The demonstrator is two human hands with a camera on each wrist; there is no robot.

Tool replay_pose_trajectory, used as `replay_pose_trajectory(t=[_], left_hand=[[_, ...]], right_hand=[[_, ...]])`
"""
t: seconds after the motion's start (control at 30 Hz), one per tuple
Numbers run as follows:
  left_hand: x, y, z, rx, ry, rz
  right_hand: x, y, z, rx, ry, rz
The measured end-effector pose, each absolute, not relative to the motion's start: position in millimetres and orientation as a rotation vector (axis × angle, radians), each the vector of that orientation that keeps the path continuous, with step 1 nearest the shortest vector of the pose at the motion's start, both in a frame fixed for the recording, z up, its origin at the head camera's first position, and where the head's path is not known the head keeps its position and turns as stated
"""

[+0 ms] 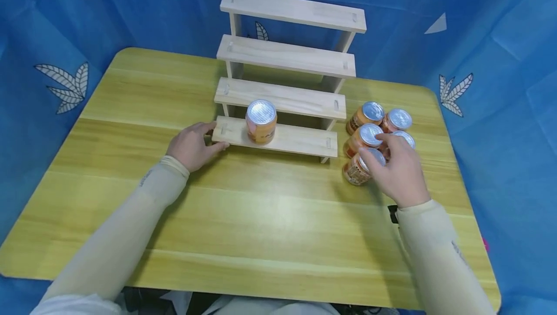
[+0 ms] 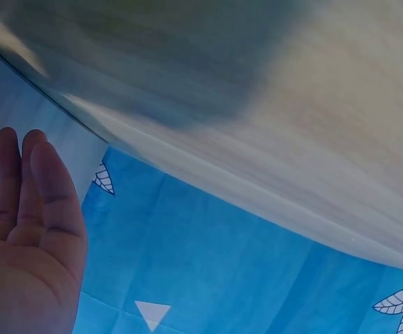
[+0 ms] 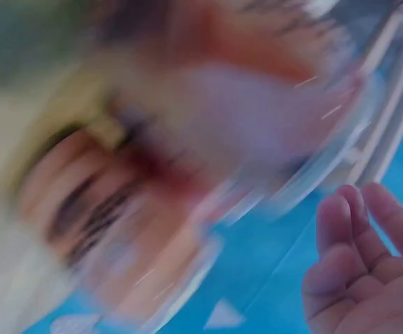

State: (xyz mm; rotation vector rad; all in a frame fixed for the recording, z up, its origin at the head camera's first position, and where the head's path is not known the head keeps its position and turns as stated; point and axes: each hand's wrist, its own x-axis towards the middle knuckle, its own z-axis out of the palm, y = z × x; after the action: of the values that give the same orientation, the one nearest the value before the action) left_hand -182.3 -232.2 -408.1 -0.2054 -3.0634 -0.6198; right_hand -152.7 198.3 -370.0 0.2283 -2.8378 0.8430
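Note:
A pale wooden four-step display rack (image 1: 300,140) stands on the table. One jar (image 1: 262,131) with a silver lid and orange contents sits upright on its lowest step, left of the middle. My left hand (image 1: 191,146) is at that step's left end, thumb along the front edge, and in the left wrist view its fingers (image 2: 30,188) look straight. Over a cluster of similar jars (image 1: 358,142) right of the rack hovers my right hand (image 1: 398,170), thumb and fingers spread above the front jar (image 1: 356,173). It partly hides the jars behind. The right wrist view shows blurred jars (image 3: 117,236) beside apart fingers.
The yellow wood-grain table (image 1: 261,237) has rounded corners. A blue curtain (image 1: 109,10) with leaf and triangle prints hangs behind it and at both sides. The rack's upper steps (image 1: 296,11) rise toward the back curtain.

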Motion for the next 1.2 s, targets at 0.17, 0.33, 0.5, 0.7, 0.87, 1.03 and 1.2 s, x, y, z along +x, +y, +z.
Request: replay_pose_trajectory(t=[0.17, 0.33, 0.5, 0.7, 0.87, 1.03, 1.2], left_hand=[[-183, -231, -408, -0.200, -3.087, -0.623], [-186, -229, -404, -0.196, -3.117, -0.615], [-190, -226, -402, -0.217, -3.111, -0.594], [-190, -225, -404, -0.219, -3.123, -0.598], [-188, -225, -404, -0.234, -3.104, -0.596], [-186, -227, -405, -0.222, -3.110, -0.599], [-184, -232, -407, -0.181, -3.112, -0.609]], right_hand=[[-168, 156, -359, 0.477, -2.888, 0.887], [-185, 110, -356, 0.646, -2.967, 0.898], [-202, 70, -351, 0.733, -2.984, 0.874], [-214, 36, -351, 0.786, -2.943, 0.963], [-219, 24, -353, 0.745, -2.884, 1.029], [-218, 26, -352, 0.710, -2.876, 1.028], [-209, 47, -345, 0.685, -2.865, 1.108]])
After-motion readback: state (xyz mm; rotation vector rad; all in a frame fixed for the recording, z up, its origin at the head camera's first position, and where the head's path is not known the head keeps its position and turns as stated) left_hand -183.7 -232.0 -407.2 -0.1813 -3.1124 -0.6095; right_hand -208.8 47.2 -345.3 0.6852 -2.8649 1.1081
